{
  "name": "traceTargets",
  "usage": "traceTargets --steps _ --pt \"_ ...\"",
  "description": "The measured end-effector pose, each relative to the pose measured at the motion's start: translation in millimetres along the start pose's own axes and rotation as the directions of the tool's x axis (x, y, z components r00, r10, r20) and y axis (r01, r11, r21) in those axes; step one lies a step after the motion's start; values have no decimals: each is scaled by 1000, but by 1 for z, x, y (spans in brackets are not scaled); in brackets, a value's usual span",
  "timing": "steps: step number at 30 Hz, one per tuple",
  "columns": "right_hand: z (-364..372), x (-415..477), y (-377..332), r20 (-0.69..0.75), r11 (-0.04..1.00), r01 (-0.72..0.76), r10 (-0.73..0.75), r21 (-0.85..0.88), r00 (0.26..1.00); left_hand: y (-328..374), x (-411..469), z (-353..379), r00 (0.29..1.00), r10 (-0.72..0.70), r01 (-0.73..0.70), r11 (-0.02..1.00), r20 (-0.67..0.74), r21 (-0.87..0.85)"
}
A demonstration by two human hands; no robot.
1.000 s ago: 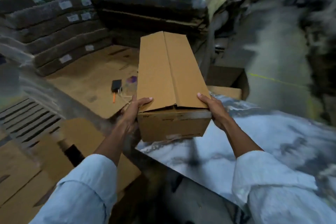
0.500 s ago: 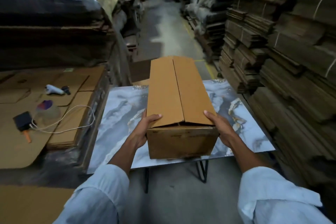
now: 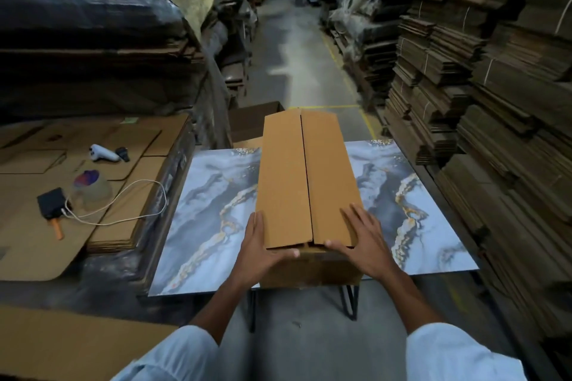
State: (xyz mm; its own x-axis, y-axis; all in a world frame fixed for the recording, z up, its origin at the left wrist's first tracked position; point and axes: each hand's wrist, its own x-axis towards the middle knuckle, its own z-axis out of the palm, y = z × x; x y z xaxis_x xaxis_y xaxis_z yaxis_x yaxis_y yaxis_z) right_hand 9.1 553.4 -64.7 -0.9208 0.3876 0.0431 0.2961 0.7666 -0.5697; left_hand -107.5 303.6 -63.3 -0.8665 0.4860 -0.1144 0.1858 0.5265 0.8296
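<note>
A long brown cardboard box (image 3: 297, 170) lies lengthwise on the marble-patterned table (image 3: 210, 204), its top flaps folded together along a centre seam. Its near end reaches the table's front edge. My left hand (image 3: 258, 252) rests against the box's near left corner, fingers straight along the side and thumb across the front edge. My right hand (image 3: 365, 244) lies flat on the right top flap with fingers spread, thumb at the front edge.
Left of the table, a stack of flat cardboard (image 3: 123, 170) carries a tape roll (image 3: 91, 187), a white tool (image 3: 103, 153), a black item with an orange handle (image 3: 51, 204) and a white cable (image 3: 139, 195). Tall bundles of cardboard (image 3: 479, 86) line the right. An aisle (image 3: 297, 65) runs ahead.
I turned from the cardboard stack to the table while carrying the box. The box came down onto the table, and my hands shifted from gripping its sides to resting on its near end.
</note>
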Motion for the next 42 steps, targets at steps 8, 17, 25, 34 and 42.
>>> traceTargets --steps 8,17,25,34,42 --pt "-6 3 13 -7 979 -58 61 197 998 14 0 9 924 42 -4 995 -379 100" --pt "-19 3 24 46 43 -155 846 987 531 -6 3 0 823 -515 116 564 -239 -818" --pt "-40 2 31 103 -44 -139 888 989 448 -3 -1 2 808 -543 90 497 -229 -863" --pt "-71 17 -3 -808 963 -267 130 -34 575 -10 -10 12 853 -464 71 556 -239 -828" --pt "-78 54 -11 -344 720 -502 372 -480 862 -10 -13 26 849 -484 97 540 -215 -836"
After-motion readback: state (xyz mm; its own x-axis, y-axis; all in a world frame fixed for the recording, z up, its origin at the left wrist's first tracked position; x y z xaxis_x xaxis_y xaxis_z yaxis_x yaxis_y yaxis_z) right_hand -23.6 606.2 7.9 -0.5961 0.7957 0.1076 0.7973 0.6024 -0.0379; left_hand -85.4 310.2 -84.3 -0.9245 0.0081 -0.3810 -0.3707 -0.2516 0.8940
